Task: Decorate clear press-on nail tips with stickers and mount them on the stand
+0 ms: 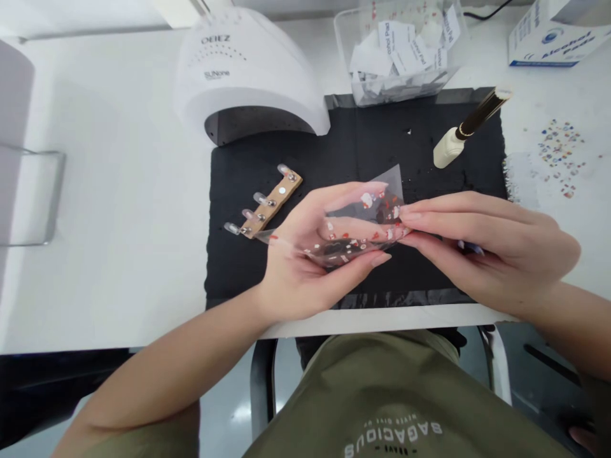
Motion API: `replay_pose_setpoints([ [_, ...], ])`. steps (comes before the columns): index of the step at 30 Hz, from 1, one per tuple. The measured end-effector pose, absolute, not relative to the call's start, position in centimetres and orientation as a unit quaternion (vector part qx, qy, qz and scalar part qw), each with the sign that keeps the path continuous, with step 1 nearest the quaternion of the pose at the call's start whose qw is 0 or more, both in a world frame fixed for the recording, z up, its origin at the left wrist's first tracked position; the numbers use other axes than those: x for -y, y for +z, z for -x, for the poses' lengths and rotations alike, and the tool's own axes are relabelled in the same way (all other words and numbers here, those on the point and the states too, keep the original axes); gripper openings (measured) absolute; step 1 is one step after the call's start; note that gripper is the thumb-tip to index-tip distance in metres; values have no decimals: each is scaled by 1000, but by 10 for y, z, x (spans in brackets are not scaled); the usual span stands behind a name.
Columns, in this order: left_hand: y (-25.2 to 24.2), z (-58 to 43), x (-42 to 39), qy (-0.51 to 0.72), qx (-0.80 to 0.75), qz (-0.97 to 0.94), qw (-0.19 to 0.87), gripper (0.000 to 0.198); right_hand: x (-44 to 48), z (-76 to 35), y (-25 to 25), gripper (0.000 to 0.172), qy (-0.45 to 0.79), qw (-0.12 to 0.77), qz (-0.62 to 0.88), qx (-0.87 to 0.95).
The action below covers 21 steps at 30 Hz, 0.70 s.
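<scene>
Left hand (296,267) curled, fingers and thumb cradling a clear plastic sheet printed with red-and-white nail decals (377,213), held just above the matte black mat (238,267); right hand (496,248) pinching the sheet's edge between fingertips. Tan wooden stick with clear false nail tips (274,207) lies just beside left hand. Even tension, edge-only pinching keeps sheet uncreased, decals untouched.

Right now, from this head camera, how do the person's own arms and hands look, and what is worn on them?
The left hand and right hand show no gloves, rings or watch, and have long, tapered, pale nails. Both forearms are bare. Olive-green sleeves match the olive-green T-shirt, which has white printed lettering.
</scene>
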<state>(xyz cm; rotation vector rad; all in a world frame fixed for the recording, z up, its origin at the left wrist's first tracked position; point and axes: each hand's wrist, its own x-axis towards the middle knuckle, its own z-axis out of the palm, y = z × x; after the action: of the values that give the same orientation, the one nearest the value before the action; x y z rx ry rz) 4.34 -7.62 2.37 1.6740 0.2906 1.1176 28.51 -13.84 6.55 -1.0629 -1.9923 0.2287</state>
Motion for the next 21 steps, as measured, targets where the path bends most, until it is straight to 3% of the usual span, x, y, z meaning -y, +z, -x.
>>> replay_pose_setpoints([
  [5, 29, -45, 78, 482, -126, -722, 479, 67, 143, -282, 64, 28, 90, 410, 445, 791],
  [11, 31, -43, 79, 480, -153, -728, 464, 27, 145, -281, 64, 28, 85, 418, 444, 788],
  [21, 33, -47, 80, 493, -143, -726, 458, 32, 147, -283, 70, 31, 85, 381, 462, 796],
])
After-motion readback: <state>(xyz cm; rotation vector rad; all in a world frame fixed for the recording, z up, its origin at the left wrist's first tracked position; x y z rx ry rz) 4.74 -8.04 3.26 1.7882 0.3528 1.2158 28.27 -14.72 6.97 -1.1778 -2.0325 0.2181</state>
